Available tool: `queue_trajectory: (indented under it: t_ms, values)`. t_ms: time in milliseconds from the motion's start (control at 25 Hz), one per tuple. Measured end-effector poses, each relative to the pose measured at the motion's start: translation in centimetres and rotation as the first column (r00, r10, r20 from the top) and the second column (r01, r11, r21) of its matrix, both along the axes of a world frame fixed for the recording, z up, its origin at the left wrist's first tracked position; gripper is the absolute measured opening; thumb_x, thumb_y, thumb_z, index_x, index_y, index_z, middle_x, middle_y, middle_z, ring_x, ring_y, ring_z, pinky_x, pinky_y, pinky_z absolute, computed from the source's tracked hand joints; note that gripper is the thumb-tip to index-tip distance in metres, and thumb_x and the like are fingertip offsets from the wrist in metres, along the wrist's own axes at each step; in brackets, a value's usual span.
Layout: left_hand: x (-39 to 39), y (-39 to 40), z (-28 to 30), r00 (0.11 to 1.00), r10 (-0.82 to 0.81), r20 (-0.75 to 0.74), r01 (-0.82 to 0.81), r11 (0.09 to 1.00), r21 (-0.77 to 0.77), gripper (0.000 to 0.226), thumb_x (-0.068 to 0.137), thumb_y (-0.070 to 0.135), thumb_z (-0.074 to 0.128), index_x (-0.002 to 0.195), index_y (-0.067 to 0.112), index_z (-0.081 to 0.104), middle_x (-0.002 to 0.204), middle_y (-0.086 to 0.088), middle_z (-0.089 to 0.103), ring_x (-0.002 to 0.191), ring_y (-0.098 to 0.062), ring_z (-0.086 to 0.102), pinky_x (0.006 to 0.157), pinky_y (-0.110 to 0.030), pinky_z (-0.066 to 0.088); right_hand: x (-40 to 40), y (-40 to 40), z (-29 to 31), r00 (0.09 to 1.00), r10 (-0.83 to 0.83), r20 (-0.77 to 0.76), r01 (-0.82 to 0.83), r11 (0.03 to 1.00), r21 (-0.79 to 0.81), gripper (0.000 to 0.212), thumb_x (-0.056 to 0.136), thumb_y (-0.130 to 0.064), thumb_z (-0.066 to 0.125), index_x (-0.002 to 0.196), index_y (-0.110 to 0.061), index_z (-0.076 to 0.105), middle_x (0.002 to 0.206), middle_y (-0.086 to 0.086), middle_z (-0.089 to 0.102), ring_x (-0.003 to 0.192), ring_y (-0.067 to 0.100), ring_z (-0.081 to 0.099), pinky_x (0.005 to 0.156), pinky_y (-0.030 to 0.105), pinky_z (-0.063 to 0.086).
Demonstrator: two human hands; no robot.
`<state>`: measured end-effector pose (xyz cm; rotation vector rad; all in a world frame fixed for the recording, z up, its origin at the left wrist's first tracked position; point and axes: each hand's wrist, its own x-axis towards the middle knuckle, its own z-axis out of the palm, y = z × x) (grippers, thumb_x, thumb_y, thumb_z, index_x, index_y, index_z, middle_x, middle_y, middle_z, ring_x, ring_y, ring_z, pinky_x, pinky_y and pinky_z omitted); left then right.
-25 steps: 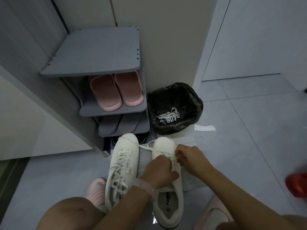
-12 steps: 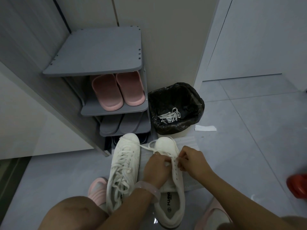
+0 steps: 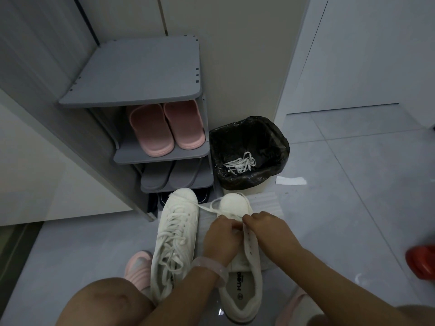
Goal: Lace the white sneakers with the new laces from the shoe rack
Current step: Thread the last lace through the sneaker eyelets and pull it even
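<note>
Both hands, left hand and right hand, are pinching the flat white lace over the right-side white leather sneaker on the floor; uneven pulling may be leaving one end short.

The arms are bare, with no sleeves in view. A translucent pale pink bangle circles the left wrist, a thin ring sits on the left hand, and pink slippers cover the feet.

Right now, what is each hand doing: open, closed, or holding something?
Left hand: fingers curled, pinching the white lace over the right-hand sneaker.
Right hand: fingers curled, pinching the same lace.
</note>
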<state>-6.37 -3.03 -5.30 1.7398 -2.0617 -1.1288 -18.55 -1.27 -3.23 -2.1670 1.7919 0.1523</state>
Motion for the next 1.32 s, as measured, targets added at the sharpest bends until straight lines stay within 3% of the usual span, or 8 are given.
queue_trajectory:
  t_ms: [120, 400, 560, 760, 920, 960, 1120, 1320]
  values:
    - [0.1, -0.1, -0.1, 1.0, -0.005, -0.004, 0.005, 1.0, 0.003, 0.025, 0.09, 0.023, 0.052, 0.108, 0.029, 0.069, 0.103, -0.001, 0.055, 0.104, -0.014, 0.05, 0.077, -0.018, 0.032, -0.3, -0.1, -0.9, 0.951, -0.222, 0.217, 0.215, 0.975, 0.055, 0.005, 0.096, -0.018, 0.043, 0.1, -0.016, 0.043, 0.094, 0.006, 0.059, 0.083, 0.02, 0.056, 0.064, 0.023, 0.039]
    - [-0.1, -0.1, -0.2, 1.0, -0.011, 0.02, 0.011, 1.0, -0.02, 0.026, 0.092, 0.024, 0.048, 0.106, 0.026, 0.07, 0.095, 0.003, 0.048, 0.092, -0.01, 0.048, 0.073, -0.019, 0.031, 0.0, 0.8, -1.5, 0.816, -0.434, 0.383, 0.432, 0.897, 0.098, 0.038, 0.095, -0.023, 0.048, 0.059, -0.019, 0.04, 0.067, -0.006, 0.043, 0.061, 0.003, 0.039, 0.055, 0.014, 0.032]
    - [-0.4, -0.1, -0.5, 0.997, -0.033, 0.07, 0.036, 0.998, -0.044, 0.028, 0.093, 0.015, 0.041, 0.106, 0.017, 0.066, 0.102, -0.003, 0.053, 0.094, -0.015, 0.052, 0.077, -0.021, 0.037, 0.7, 1.3, -1.3, 0.839, -0.304, 0.451, 0.321, 0.946, 0.039, 0.022, 0.093, -0.017, 0.048, 0.111, -0.009, 0.059, 0.116, 0.006, 0.052, 0.107, 0.018, 0.05, 0.087, 0.021, 0.039]
    - [0.1, -0.9, 1.6, 0.975, 0.115, -0.191, -0.101, 0.992, 0.081, 0.026, 0.09, 0.001, 0.046, 0.072, 0.017, 0.057, 0.093, -0.006, 0.046, 0.078, -0.006, 0.045, 0.073, -0.012, 0.034, 0.2, 0.9, -1.1, 0.931, -0.281, 0.232, 0.252, 0.956, 0.15, 0.045, 0.096, -0.041, 0.033, 0.139, -0.031, 0.037, 0.155, -0.008, 0.02, 0.144, 0.015, 0.014, 0.115, 0.039, 0.02]
    - [2.8, -3.6, 8.3, 0.217, 0.624, -0.75, -0.157, 0.781, 0.605, 0.032, 0.096, 0.007, 0.033, 0.067, 0.01, 0.047, 0.064, -0.008, 0.057, 0.06, -0.017, 0.063, 0.073, -0.034, 0.053, 0.9, 0.7, -0.1, 0.919, -0.324, 0.223, 0.283, 0.939, 0.195, 0.044, 0.094, -0.033, 0.042, 0.138, -0.03, 0.038, 0.154, -0.011, 0.019, 0.145, 0.015, 0.008, 0.115, 0.044, 0.013]
    - [3.5, -4.1, 9.5, 0.193, 0.66, -0.726, -0.178, 0.751, 0.636, 0.034, 0.096, 0.009, 0.031, 0.064, 0.01, 0.043, 0.056, -0.005, 0.05, 0.046, -0.015, 0.056, 0.061, -0.032, 0.053, 1.1, 0.8, -0.2, 0.91, -0.325, 0.259, 0.285, 0.942, 0.178, 0.043, 0.093, -0.03, 0.045, 0.136, -0.029, 0.041, 0.152, -0.01, 0.024, 0.144, 0.015, 0.014, 0.114, 0.041, 0.017]
    - [4.5, -3.1, 7.4, 0.932, 0.33, -0.147, -0.297, 0.931, 0.211, 0.021, 0.094, 0.018, 0.037, 0.078, 0.01, 0.048, 0.07, -0.004, 0.05, 0.06, -0.015, 0.049, 0.057, -0.027, 0.04, 0.4, 0.0, -1.4, 0.566, -0.61, 0.556, 0.607, 0.763, 0.219, 0.034, 0.092, -0.015, 0.05, 0.125, -0.008, 0.051, 0.13, 0.009, 0.051, 0.122, 0.023, 0.047, 0.096, 0.024, 0.035]
    - [2.6, 0.6, 2.5, 0.947, -0.195, 0.255, 0.162, 0.976, 0.146, 0.047, 0.094, 0.043, 0.041, 0.131, 0.015, 0.035, 0.126, -0.008, 0.045, 0.115, -0.027, 0.049, 0.092, -0.035, 0.041, -0.7, -1.9, -3.0, 0.361, -0.844, 0.396, 0.647, 0.533, 0.546, 0.036, 0.095, -0.027, 0.047, 0.067, -0.006, 0.054, 0.076, 0.015, 0.057, 0.076, 0.026, 0.053, 0.082, 0.038, 0.048]
